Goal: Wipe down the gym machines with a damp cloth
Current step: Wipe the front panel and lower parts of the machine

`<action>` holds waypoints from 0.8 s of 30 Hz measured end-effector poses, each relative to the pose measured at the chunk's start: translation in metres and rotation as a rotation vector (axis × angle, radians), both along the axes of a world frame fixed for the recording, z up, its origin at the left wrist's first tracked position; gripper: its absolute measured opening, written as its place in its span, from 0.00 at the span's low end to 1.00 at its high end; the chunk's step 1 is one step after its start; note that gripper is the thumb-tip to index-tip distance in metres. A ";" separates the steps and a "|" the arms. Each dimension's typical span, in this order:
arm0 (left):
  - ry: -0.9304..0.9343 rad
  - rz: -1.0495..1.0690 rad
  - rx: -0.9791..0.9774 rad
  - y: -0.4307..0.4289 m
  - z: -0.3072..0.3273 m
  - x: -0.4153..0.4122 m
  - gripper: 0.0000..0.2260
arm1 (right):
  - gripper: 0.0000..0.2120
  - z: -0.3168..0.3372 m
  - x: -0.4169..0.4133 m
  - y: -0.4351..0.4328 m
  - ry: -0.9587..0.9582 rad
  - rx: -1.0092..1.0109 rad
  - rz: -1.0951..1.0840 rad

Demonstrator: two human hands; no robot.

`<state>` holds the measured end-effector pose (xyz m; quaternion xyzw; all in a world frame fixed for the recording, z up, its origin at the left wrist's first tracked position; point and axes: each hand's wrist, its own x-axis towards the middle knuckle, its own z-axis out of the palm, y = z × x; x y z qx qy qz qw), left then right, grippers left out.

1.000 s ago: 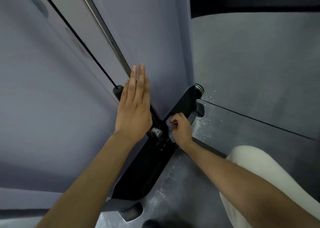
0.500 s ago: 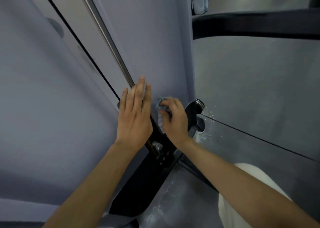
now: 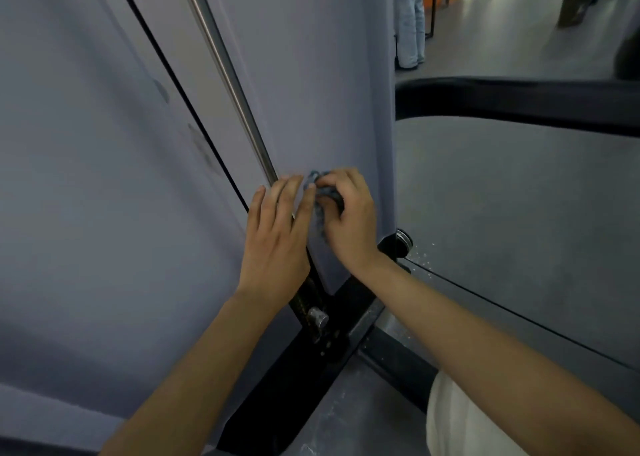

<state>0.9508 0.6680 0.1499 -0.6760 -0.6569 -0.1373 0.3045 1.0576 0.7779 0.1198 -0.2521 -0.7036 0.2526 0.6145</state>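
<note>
Shroud panel (image 3: 311, 92) of the gym machine is taking the wipe: it's a tall grey sheet, and I'm working its lower end, just above the black base frame (image 3: 294, 369). Chrome guide rod (image 3: 225, 71) and thin black cable (image 3: 180, 85) are running down the gap to its left.

Left hand (image 3: 277, 244) is lying flat with fingers straight and close together, bracing across that gap, fingertips over the rod's lower end. Right hand (image 3: 349, 220) is curling round the cloth (image 3: 320, 192), which is blue-grey, bunched into a small wad and pressed on the panel just beside the left fingertips.

Risks I'm flagging, biggest first:
- Left fingers are sitting on the rod/cable line. If anything on that line starts moving, they're getting pinched. I'm wanting that hand on plain panel.
- Wad is giving a tiny contact patch, so I'm expecting streaks and missed strips.
- I can't tell how wet the cloth is. If it's dripping, water is heading for the hardware below.
- Going lower, loose cloth is likely snagging on the metal knob (image 3: 318, 317) in the frame.
- White specks (image 3: 420, 254) are lying on the floor (image 3: 502, 196) by the base. Picking them up means dragging grit over the panel.
</note>
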 end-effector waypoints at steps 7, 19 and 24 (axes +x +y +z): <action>0.068 0.021 0.032 -0.002 0.050 -0.003 0.32 | 0.08 -0.043 0.008 -0.007 -0.063 0.035 -0.028; 0.304 0.030 0.105 -0.004 0.140 -0.013 0.28 | 0.08 0.096 -0.015 0.015 0.093 0.192 -0.051; 0.416 0.045 0.196 0.003 0.216 -0.019 0.27 | 0.13 0.155 -0.023 0.029 0.167 0.284 -0.114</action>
